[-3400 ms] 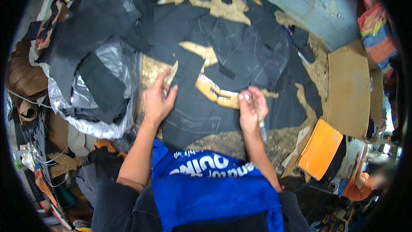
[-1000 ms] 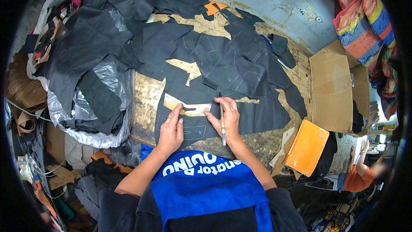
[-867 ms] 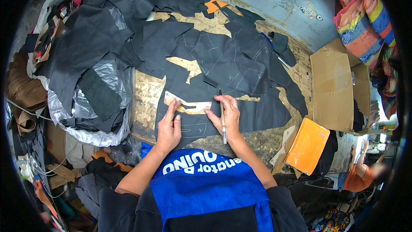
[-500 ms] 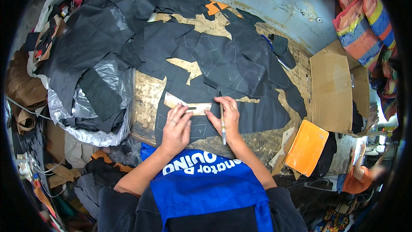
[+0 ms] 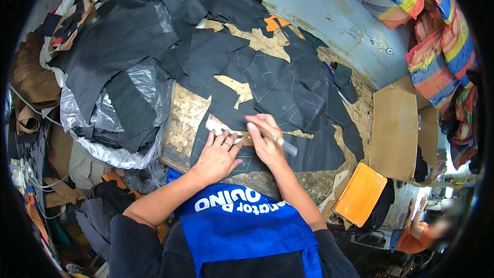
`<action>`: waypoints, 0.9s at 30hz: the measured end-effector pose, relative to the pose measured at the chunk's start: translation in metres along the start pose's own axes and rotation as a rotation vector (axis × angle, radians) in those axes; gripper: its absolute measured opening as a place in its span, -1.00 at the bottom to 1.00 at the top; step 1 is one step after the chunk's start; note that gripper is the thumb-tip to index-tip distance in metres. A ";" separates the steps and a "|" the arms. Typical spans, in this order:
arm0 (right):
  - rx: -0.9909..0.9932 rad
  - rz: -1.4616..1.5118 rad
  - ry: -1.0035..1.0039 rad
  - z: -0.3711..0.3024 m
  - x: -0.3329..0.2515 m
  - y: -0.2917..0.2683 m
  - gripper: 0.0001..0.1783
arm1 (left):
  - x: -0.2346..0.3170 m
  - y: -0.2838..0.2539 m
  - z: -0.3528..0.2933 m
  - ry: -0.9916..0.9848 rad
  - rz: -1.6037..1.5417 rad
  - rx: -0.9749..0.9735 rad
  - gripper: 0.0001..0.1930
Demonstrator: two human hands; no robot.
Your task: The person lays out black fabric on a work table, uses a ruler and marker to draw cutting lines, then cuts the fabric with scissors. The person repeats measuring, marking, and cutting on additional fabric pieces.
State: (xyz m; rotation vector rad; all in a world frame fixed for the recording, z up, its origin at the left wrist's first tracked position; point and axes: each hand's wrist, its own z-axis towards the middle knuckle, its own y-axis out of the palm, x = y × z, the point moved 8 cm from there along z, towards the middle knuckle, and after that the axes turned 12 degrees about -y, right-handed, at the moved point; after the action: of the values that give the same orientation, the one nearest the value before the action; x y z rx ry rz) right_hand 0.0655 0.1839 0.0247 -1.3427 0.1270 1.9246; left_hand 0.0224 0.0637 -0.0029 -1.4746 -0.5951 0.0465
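My left hand [image 5: 218, 157] lies with its fingers spread, pressing on a pale, mottled flat template [image 5: 214, 123]. Part of the template is hidden beneath the fingers. Under it is a piece of black sheet material [image 5: 319, 149], perhaps leather, bearing thin pale drawn outlines. Beside the left hand, my right hand [image 5: 265, 141] grips a pen [image 5: 288, 148] that slants across it and is smeared by motion. The pen's tip is hidden, so I cannot tell whether it touches the sheet. A drawn outline [image 5: 239, 164] shows just below the left hand.
More marked black pieces [image 5: 288, 85] cover the worn wooden table [image 5: 182, 108]. A plastic-lined heap of black sheets [image 5: 131, 108] stands at left. To the right are a cardboard box [image 5: 393, 128] and an orange pad [image 5: 360, 194]. At far right is another person [image 5: 414, 237].
My left hand has flattened and spread over the template. The pen in my right hand has swung from nearly upright to a slant. The whole view has shifted slightly.
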 end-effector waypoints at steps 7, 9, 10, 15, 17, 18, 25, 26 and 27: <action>-0.301 0.280 0.237 0.032 0.014 0.084 -0.83 | -0.008 -0.002 0.000 0.077 -0.064 0.008 -0.47; -0.370 0.158 0.128 0.039 0.008 0.091 -0.81 | -0.008 -0.001 -0.002 0.099 -0.076 0.045 -0.47; -0.409 0.084 0.102 0.040 0.007 0.094 -0.80 | -0.009 -0.001 -0.003 0.108 -0.083 0.059 -0.48; -0.372 0.011 -0.044 0.047 -0.003 0.096 -0.75 | -0.009 0.005 -0.004 0.117 -0.067 0.015 -0.50; -0.345 -0.004 -0.048 0.050 -0.001 0.097 -0.78 | -0.009 0.004 -0.004 0.113 -0.079 0.006 -0.50; -0.306 -0.038 -0.062 0.052 0.000 0.095 -0.79 | -0.009 0.003 -0.003 0.113 -0.096 0.011 -0.50; -0.168 -0.107 -0.101 0.055 0.005 0.093 -0.83 | -0.010 0.004 -0.003 0.109 -0.071 -0.045 -0.49; -0.164 -0.114 -0.105 0.054 0.004 0.093 -0.84 | -0.010 0.003 -0.003 0.107 -0.090 -0.034 -0.49; -0.153 -0.127 -0.078 0.053 0.006 0.092 -0.84 | -0.010 0.003 -0.003 0.104 -0.094 -0.021 -0.50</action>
State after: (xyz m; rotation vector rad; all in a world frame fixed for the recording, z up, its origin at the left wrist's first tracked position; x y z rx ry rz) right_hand -0.0343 0.1480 0.0127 -1.3383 -0.1442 1.9070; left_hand 0.0158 0.0577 -0.0087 -1.4586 -0.5808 -0.1101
